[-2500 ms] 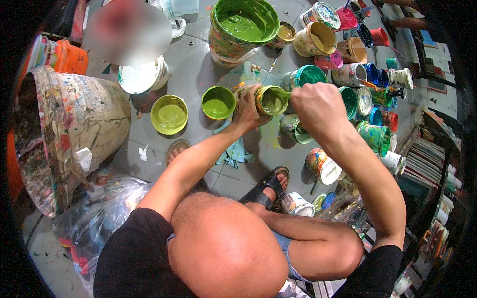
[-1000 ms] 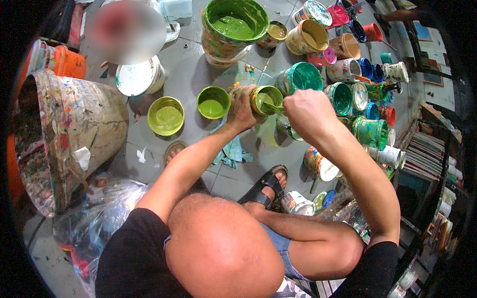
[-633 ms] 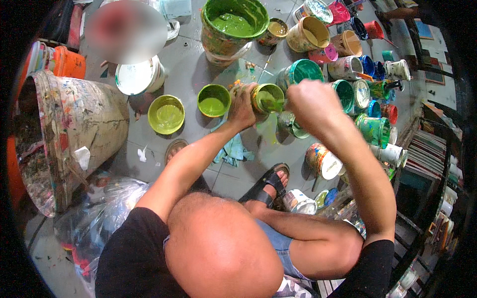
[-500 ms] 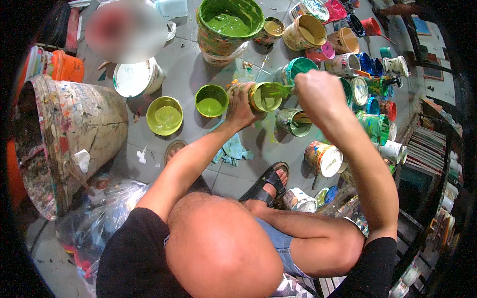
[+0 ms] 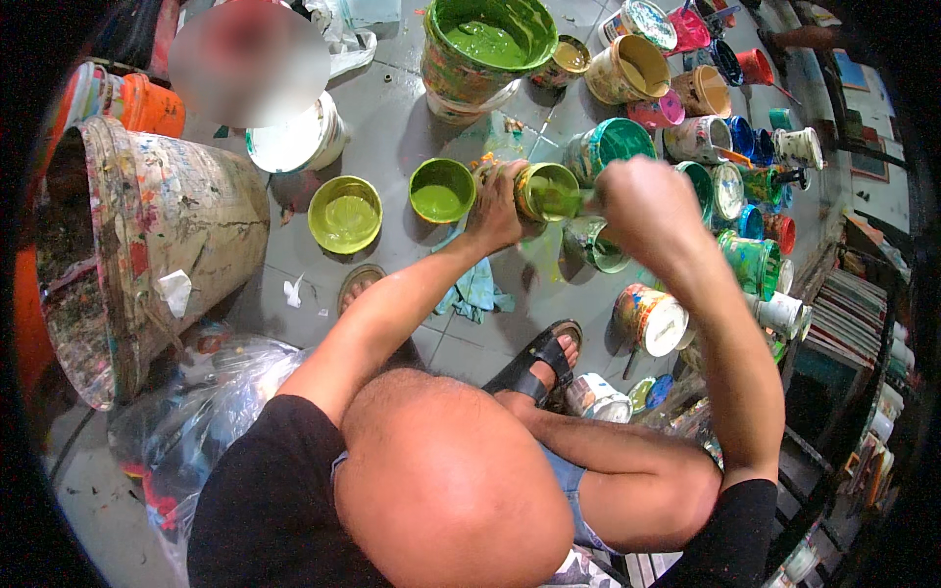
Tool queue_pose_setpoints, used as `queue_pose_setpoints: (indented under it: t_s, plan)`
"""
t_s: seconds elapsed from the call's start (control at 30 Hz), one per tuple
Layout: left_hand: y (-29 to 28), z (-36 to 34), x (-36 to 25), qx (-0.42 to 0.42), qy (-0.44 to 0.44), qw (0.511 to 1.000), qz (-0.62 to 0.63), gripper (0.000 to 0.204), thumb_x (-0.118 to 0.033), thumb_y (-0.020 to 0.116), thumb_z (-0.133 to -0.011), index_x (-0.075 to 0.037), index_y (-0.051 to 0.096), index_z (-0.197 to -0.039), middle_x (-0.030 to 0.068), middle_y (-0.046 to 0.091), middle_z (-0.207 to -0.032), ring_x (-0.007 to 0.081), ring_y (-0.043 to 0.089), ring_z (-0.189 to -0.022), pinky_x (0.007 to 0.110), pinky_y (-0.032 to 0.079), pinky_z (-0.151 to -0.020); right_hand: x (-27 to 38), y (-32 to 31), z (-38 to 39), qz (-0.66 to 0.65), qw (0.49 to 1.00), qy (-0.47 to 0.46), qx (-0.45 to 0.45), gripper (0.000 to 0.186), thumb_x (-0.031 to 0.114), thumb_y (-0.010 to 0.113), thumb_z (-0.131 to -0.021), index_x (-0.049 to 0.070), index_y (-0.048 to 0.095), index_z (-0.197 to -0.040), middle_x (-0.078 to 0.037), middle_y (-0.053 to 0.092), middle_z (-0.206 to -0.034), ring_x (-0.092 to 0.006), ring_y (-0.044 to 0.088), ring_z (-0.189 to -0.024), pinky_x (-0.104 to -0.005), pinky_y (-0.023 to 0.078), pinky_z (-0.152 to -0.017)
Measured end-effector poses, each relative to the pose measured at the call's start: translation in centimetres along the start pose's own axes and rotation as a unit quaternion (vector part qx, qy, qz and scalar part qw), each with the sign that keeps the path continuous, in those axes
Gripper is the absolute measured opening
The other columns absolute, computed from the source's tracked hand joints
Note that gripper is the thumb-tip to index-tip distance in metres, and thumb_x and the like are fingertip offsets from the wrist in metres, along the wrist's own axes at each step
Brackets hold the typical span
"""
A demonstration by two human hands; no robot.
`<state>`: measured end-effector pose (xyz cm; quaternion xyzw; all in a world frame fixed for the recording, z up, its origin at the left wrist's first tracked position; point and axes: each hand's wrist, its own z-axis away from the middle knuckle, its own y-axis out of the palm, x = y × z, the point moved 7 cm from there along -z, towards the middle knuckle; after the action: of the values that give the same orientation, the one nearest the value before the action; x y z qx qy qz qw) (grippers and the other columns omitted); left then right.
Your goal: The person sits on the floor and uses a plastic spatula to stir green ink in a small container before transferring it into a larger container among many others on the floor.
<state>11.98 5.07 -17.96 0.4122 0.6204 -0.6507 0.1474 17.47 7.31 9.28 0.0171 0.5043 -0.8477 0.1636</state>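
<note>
My left hand (image 5: pixel 498 211) is closed around the side of a small paint pot (image 5: pixel 530 208), which is tilted a little and holds olive-green paint. A fist, my right hand (image 5: pixel 639 204), is just right of the pot, smeared by motion. It grips a paint-coated stirring tool (image 5: pixel 564 199), whose green end reaches into the pot; the fist hides its handle. To the left of my left hand are a pot of green paint (image 5: pixel 442 199) and a wider bowl of yellow-green paint (image 5: pixel 345 223).
A large bucket of bright green paint (image 5: pixel 485 44) stands beyond. Many paint pots, including a teal one (image 5: pixel 619 147), crowd the right side. A big paint-stained bin (image 5: pixel 186 220) lies at the left near a white-lidded bucket (image 5: pixel 304 137). A blue rag (image 5: pixel 474 292) lies on the tiles.
The stirring tool's green end has gone from the pot's rim down into the pot. My left hand keeps its hold. The whole view has shifted slightly.
</note>
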Motion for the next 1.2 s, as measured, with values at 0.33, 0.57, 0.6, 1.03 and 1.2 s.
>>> queue_pose_setpoints:
  t_s: [0.33, 0.57, 0.6, 1.03, 1.2]
  plan:
    - [0.1, 0.4, 0.3, 0.008, -0.002, 1.0, -0.008, 0.071, -0.046, 0.066, -0.072, -0.011, 0.05, -0.132, 0.0204, 0.049, -0.131, 0.0443, 0.041, -0.121, 0.065, 0.022, -0.098, -0.6, -0.7, -0.1, -0.018, 1.0, 0.02, -0.005, 0.019, 0.017, 0.064, -0.083, 0.001, 0.07, -0.076, -0.022, 0.067, -0.077, -0.0369, 0.068, -0.074, -0.0465, 0.055, -0.068]
    - [0.4, 0.3, 0.0, 0.014, 0.003, 1.0, -0.016, 0.071, -0.047, 0.065, -0.073, -0.012, 0.05, -0.132, 0.0206, 0.049, -0.132, 0.0447, 0.04, -0.122, 0.066, 0.021, -0.098, -0.8, 0.9, 0.3, -0.007, 1.0, 0.0, -0.014, 0.013, 0.01, 0.061, -0.078, 0.0, 0.069, -0.075, -0.024, 0.066, -0.077, -0.0388, 0.067, -0.071, -0.0477, 0.055, -0.066]
    - [0.5, 0.1, -0.2, 0.015, 0.005, 1.0, -0.017, 0.071, -0.048, 0.065, -0.073, -0.012, 0.05, -0.132, 0.0206, 0.049, -0.132, 0.0448, 0.04, -0.122, 0.066, 0.02, -0.099, -0.9, -0.1, 0.7, -0.02, 1.0, 0.006, -0.006, 0.014, 0.011, 0.062, -0.079, 0.0, 0.07, -0.076, -0.024, 0.066, -0.077, -0.0389, 0.067, -0.071, -0.0473, 0.055, -0.066]
    - [1.0, -0.1, -0.8, 0.02, 0.009, 1.0, -0.018, 0.072, -0.05, 0.064, -0.074, -0.012, 0.05, -0.133, 0.021, 0.047, -0.135, 0.0457, 0.038, -0.124, 0.068, 0.018, -0.099, -4.4, 3.5, 0.5, -0.028, 0.98, -0.01, -0.199, 0.017, 0.016, 0.065, -0.078, 0.003, 0.067, -0.068, -0.02, 0.067, -0.074, -0.0347, 0.068, -0.073, -0.0433, 0.056, -0.065]
    - [0.8, 0.2, 0.0, 0.025, 0.006, 0.999, -0.025, 0.072, -0.051, 0.063, -0.074, -0.013, 0.05, -0.133, 0.0211, 0.047, -0.135, 0.046, 0.038, -0.125, 0.069, 0.017, -0.1, 1.6, 3.1, 1.0, 0.015, 0.997, -0.058, -0.049, 0.009, 0.005, 0.06, -0.073, 0.004, 0.068, -0.069, -0.019, 0.067, -0.07, -0.0333, 0.069, -0.069, -0.0413, 0.057, -0.061]
